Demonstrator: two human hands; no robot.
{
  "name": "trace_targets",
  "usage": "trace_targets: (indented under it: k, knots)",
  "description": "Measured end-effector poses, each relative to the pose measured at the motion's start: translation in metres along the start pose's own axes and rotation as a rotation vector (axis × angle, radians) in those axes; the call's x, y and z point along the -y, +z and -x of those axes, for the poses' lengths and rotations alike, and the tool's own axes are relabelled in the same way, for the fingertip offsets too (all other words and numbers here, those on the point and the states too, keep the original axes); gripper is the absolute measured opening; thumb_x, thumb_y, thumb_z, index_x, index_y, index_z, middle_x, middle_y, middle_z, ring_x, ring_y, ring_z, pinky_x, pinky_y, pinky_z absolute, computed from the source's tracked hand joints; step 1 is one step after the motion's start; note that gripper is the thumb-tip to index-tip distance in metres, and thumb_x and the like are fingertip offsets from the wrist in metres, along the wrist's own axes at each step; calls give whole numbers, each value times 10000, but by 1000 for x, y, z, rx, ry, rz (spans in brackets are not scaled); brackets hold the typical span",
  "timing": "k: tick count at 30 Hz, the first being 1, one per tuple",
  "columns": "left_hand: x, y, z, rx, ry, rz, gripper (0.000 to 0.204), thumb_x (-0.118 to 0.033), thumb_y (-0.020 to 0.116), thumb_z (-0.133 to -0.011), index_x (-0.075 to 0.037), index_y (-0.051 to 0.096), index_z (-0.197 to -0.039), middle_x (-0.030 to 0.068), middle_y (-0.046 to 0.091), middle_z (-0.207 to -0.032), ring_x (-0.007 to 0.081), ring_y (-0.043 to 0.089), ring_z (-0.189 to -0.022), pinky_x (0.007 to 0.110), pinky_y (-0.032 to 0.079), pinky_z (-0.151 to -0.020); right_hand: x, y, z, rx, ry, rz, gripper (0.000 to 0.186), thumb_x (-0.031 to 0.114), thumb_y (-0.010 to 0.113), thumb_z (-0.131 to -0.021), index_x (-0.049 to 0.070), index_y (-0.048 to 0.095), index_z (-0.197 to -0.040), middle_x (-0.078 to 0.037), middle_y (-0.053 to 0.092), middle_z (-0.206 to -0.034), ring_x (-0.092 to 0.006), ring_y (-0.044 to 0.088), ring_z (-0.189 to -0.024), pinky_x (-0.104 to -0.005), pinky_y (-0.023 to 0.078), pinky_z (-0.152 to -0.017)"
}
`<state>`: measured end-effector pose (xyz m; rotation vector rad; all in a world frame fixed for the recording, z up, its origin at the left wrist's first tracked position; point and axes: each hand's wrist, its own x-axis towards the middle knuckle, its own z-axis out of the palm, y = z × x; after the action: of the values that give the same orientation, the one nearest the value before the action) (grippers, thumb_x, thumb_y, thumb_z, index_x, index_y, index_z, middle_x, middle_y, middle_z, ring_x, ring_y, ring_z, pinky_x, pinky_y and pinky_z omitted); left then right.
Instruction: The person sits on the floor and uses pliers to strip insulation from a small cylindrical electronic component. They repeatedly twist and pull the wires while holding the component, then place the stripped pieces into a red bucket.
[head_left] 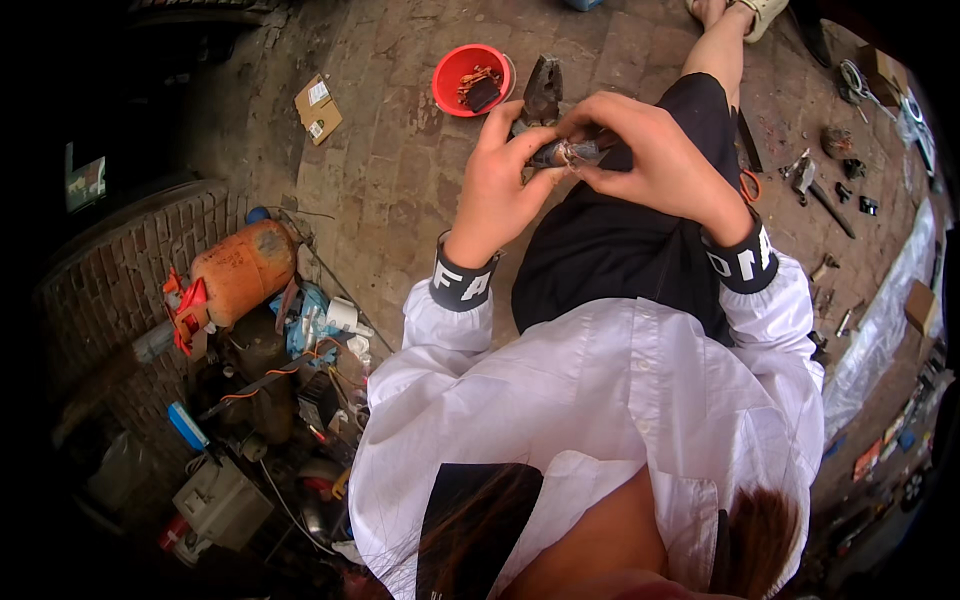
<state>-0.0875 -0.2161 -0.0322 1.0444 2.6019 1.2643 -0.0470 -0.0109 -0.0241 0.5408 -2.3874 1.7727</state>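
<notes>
In front of my lap, my left hand (492, 178) and my right hand (655, 158) meet over a small dark cylindrical part (562, 153) with thin copper-coloured wire showing at its middle. The left thumb and fingers pinch its left end, and the right fingers and thumb close on its right end. Just beyond the left fingertips, the worn metal jaws of a pair of pliers (543, 88) point away from me. Their handles are hidden behind my fingers, so I cannot tell whether the left hand also holds them.
Beyond my hands stands a red bucket (441, 84) with brownish scraps and a dark block inside. Cardboard (318, 108) lies left of it. A rusty orange gas cylinder (243, 272) lies at left beside clutter. On the right floor are a hammer (828, 205), orange-handled scissors (750, 186) and plastic sheeting (868, 350).
</notes>
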Motion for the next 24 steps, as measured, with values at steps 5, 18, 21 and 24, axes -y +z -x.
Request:
trace_targets:
  k: [5,18,21,24]
  knots:
    - [2,-1,0,24,-14,44,364,-83,766,-714,-34,662,-1059,224,509,-1228,358,591,-1022,375,507,-825,-5,2,3,-25,-41,51,245,63,745,-748,1,609,-942,-115,625,-914,-259,666,-793,-325,540,-696]
    - [-2,-1,-1,27,-41,19,358,-112,777,-709,-44,665,-1042,205,521,-1201,347,596,-1007,373,506,-818,-1,-2,9,-68,-5,239,260,93,759,-742,21,604,-938,-102,651,-834,-251,670,-726,-318,537,-643]
    - [-6,-2,-1,49,-22,33,348,-116,775,-714,-51,667,-1038,199,525,-1196,338,606,-986,368,508,-799,-1,-3,12,-45,41,166,270,65,759,-735,14,599,-946,-80,655,-831,-199,678,-730,-297,532,-637]
    - [-4,-3,-2,52,60,9,341,-121,776,-719,-58,669,-1037,198,527,-1191,330,615,-956,362,511,-776,-2,0,14,-66,107,-52,274,32,758,-731,9,596,-950,-50,646,-817,-135,662,-722,-272,519,-625]
